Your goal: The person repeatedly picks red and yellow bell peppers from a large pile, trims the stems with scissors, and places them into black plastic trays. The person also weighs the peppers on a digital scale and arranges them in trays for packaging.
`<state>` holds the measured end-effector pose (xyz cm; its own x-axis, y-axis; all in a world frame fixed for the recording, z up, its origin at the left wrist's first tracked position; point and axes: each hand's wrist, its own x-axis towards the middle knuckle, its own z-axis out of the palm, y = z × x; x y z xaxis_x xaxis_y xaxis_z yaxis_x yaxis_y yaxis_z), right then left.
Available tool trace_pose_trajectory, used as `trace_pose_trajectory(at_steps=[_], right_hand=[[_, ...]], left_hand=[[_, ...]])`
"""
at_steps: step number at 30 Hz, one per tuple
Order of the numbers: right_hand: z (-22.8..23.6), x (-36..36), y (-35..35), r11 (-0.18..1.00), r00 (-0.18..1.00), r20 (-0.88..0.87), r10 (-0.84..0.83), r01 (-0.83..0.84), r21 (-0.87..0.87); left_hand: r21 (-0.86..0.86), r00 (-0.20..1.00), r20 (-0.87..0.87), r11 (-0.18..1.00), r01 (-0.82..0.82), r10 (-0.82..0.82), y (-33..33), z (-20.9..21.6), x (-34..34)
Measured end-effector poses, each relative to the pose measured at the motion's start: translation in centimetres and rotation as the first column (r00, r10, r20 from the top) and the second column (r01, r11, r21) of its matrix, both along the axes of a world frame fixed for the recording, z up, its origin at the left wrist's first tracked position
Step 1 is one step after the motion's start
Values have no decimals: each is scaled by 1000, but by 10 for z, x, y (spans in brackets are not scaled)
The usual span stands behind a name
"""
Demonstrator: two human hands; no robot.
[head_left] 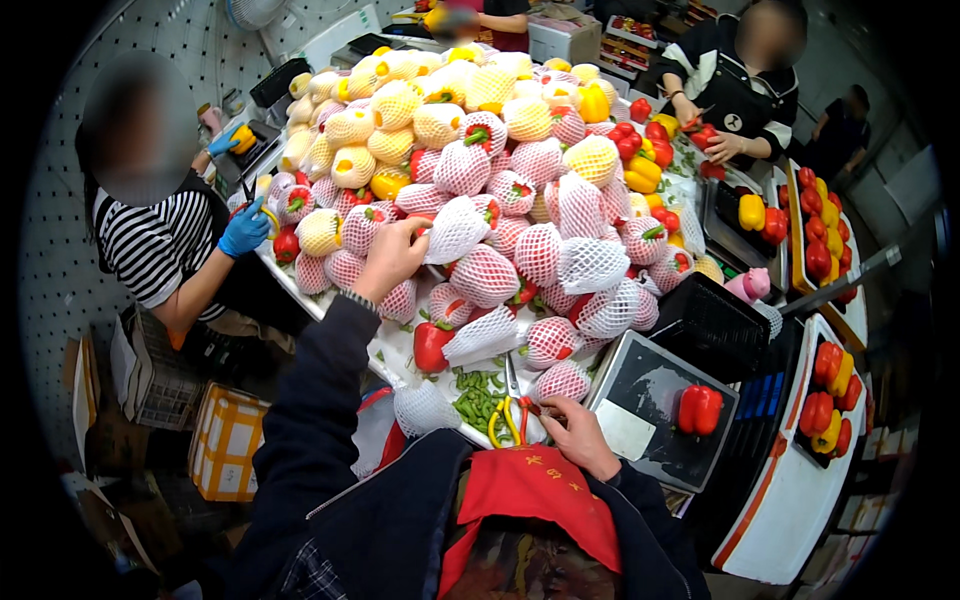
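Observation:
My left hand (394,258) reaches over the near left of a heap of bell peppers. Its fingers pinch the edge of a white foam net sleeve (456,232). Low at the front edge, my right hand (582,440) has its fingers bent together at the handle of a pair of scissors (508,418) with yellow and red grips, blades pointing away from me. Green cut stems (478,395) lie beside the blades. A bare red bell pepper (432,346) sits left of them, next to a flattened white net sleeve (482,337).
A scale (660,375) at my right bears a red pepper (699,410). Behind it stands a black crate (712,325). Trays of red and yellow peppers (828,385) line the right. Co-workers stand at the left, the far side and the far right; the left one wears blue gloves (243,228).

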<state>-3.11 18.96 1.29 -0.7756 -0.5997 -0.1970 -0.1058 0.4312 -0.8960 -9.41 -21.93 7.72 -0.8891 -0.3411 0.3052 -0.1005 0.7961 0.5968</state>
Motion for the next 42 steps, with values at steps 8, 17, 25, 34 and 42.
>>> trace_pose_trajectory(at_steps=[8,17,25,34,42], right_hand=[[-7,-3,-15,997,994,70,81,-79,-20],[-38,-11,-24,929,942,166,291,-319,185],[-58,-10,-26,924,944,141,298,-322,206],[-75,-9,-26,981,949,273,154,-180,70],[-83,-10,-25,991,885,452,107,-130,20]], left_hand=[[122,948,-168,960,-252,270,-14,-70,75],[-19,910,67,912,-410,410,-7,-138,96],[-26,847,222,871,-490,483,0,-142,82],[16,857,163,867,-498,489,4,-154,79],[58,865,190,874,-482,464,0,-152,79]])
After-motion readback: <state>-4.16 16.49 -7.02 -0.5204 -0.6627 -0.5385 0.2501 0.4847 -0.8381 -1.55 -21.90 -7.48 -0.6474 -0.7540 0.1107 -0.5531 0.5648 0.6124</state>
